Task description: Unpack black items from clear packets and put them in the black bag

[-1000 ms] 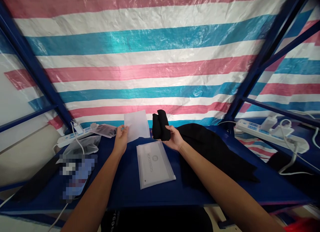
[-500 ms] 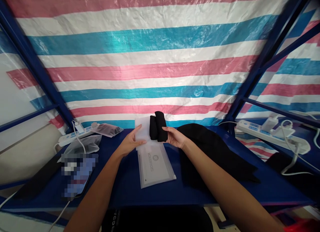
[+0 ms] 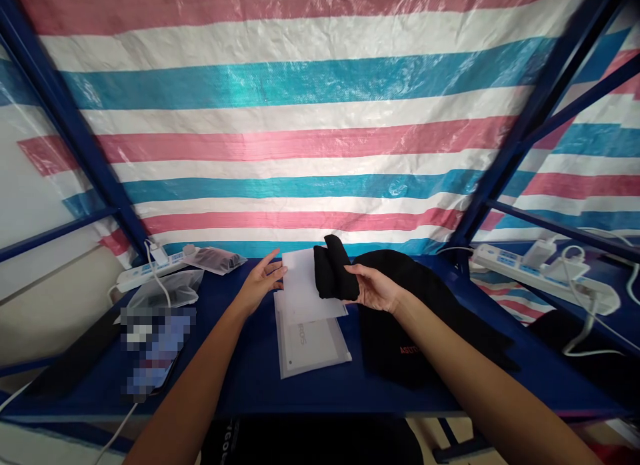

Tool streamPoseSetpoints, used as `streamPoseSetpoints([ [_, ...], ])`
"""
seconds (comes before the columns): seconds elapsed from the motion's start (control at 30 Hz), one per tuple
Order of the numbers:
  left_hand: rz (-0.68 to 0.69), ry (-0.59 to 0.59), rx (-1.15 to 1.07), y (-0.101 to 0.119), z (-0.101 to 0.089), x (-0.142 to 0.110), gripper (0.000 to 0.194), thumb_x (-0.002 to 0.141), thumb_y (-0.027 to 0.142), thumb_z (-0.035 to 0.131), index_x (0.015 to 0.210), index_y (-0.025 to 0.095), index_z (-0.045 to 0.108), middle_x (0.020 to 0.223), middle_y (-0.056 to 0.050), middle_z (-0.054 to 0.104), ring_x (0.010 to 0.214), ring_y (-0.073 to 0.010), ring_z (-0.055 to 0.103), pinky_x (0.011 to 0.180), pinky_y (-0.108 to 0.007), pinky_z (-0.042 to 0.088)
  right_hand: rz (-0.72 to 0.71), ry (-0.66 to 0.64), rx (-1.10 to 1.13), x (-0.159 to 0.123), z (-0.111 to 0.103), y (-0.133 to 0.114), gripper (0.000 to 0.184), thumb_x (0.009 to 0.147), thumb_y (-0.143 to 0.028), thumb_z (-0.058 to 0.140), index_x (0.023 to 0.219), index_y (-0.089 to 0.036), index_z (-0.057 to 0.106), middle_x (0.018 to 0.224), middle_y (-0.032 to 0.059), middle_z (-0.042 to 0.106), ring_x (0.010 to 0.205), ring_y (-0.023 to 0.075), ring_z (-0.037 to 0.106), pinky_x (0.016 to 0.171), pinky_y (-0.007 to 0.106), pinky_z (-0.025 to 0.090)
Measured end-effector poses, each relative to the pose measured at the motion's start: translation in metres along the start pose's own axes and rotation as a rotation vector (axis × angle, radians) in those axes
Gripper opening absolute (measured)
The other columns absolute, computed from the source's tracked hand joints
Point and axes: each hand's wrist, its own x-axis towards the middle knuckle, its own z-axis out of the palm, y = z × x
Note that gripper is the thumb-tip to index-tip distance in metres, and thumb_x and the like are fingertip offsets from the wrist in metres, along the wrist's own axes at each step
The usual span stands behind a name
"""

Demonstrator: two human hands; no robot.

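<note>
My right hand [image 3: 375,288] grips two rolled lengths of black cloth [image 3: 336,271], lying side by side against a white sheet [image 3: 303,295]. The sheet seems to be held together with the rolls. My left hand [image 3: 261,283] is open, fingers spread, by the sheet's left edge; whether a fingertip touches it I cannot tell. Below the sheet, a translucent zip pouch [image 3: 320,351] with grey lettering lies flat on the blue tabletop [image 3: 240,385]. The sheet covers the pouch's upper part. A black fabric piece [image 3: 385,355] with small red lettering spreads under and beside my right forearm.
To the left lie a phone [image 3: 160,358] with a blurred screen, a clear plastic bag [image 3: 165,291], a small packet [image 3: 215,259] and a power strip [image 3: 150,270]. Another power strip [image 3: 545,275] with cables sits right. Blue frame posts [image 3: 500,171] and a striped sheet [image 3: 310,145] enclose the table.
The right hand has moved right and slightly nearer with the black rolls and white sheet. My left hand has let go of the sheet, its fingers now spread. The sheet covers more of the pouch.
</note>
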Motion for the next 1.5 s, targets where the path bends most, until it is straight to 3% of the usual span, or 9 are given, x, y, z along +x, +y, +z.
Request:
streamPoseSetpoints([
  [0.13,-0.058,0.002,0.054,-0.003,0.001,0.001,0.087,0.087,0.045,0.087,0.162,0.025,0.048,0.121,-0.012,0.075,0.099,-0.0221,0.073,0.078,-0.031,0.059,0.025,-0.009,0.026,-0.010,-0.008,0.012,0.020,0.099,-0.030,0.069,0.108,-0.013,0.074,0.096,0.0113,0.083,0.088,0.0270,0.081,0.084,0.048,0.069],
  [0.27,-0.091,0.007,0.126,-0.002,-0.001,-0.001,0.084,0.086,0.050,0.085,0.159,0.023,0.052,0.106,-0.009,0.077,0.101,-0.0267,0.075,0.084,-0.038,0.060,0.089,-0.050,0.011,-0.011,-0.005,0.019,0.024,0.097,-0.033,0.072,0.108,-0.012,0.075,0.095,0.0115,0.082,0.083,0.0264,0.081,0.079,0.047,0.070],
  [0.57,-0.075,-0.005,0.250,0.000,-0.004,0.000,0.070,0.077,0.053,0.090,0.138,0.023,0.072,0.108,-0.011,0.081,0.102,-0.0308,0.076,0.092,-0.043,0.060,0.127,0.002,-0.011,-0.013,-0.006,0.022,0.026,0.092,-0.040,0.077,0.100,-0.015,0.076,0.084,0.0092,0.081,0.080,0.0278,0.079,0.081,0.049,0.068],
  [0.8,-0.029,-0.111,0.468,-0.005,-0.012,0.000,0.058,0.076,0.054,0.088,0.124,0.023,0.080,0.102,-0.010,0.082,0.090,-0.0313,0.076,0.080,-0.041,0.062,-0.069,0.171,0.039,-0.010,-0.011,0.022,0.021,0.085,-0.035,0.086,0.080,-0.019,0.072,0.072,0.0002,0.074,0.065,0.0166,0.069,0.067,0.030,0.056],
  [0.97,0.193,-0.040,0.787,-0.013,-0.006,0.002,0.049,0.080,0.054,0.085,0.121,0.028,0.081,0.132,-0.011,0.074,0.123,-0.0368,0.066,0.098,-0.045,0.058,-0.257,0.174,0.038,-0.004,-0.001,0.025,0.019,0.089,-0.037,0.085,0.090,-0.021,0.076,0.094,0.0017,0.081,0.085,0.0193,0.072,0.080,0.030,0.057],
  [1.1,0.207,-0.072,0.550,-0.012,0.019,-0.004,0.056,0.098,0.056,0.068,0.147,0.029,0.064,0.143,-0.012,0.068,0.127,-0.0326,0.066,0.102,-0.045,0.057,-0.288,0.081,-0.049,0.001,0.014,0.033,0.027,0.091,-0.036,0.085,0.110,-0.019,0.078,0.117,0.0084,0.080,0.107,0.0237,0.074,0.096,0.034,0.058],
  [1.2,0.319,-0.021,0.490,-0.006,0.037,-0.011,0.074,0.098,0.051,0.069,0.165,0.032,0.041,0.163,-0.014,0.050,0.138,-0.0341,0.060,0.105,-0.047,0.058,-0.296,0.024,-0.100,0.003,0.023,0.038,0.040,0.089,-0.033,0.087,0.125,-0.021,0.074,0.122,0.0103,0.079,0.111,0.0254,0.075,0.100,0.039,0.059],
  [1.33,0.592,-0.005,0.788,0.004,0.047,-0.018,0.060,0.099,0.039,0.068,0.157,0.032,0.055,0.169,-0.012,0.041,0.154,-0.0371,0.042,0.124,-0.056,0.043,-0.292,-0.045,-0.060,0.007,0.028,0.043,0.047,0.087,-0.035,0.088,0.130,-0.025,0.071,0.119,0.0089,0.080,0.109,0.0264,0.077,0.099,0.044,0.060],
  [1.5,0.634,-0.155,0.913,0.008,0.042,-0.021,0.071,0.091,0.047,0.080,0.157,0.035,0.056,0.167,-0.010,0.045,0.155,-0.0389,0.038,0.128,-0.061,0.036,-0.273,0.054,-0.076,0.011,0.025,0.051,0.038,0.088,-0.038,0.087,0.119,-0.022,0.075,0.116,0.0103,0.081,0.107,0.0280,0.078,0.097,0.043,0.062],
])
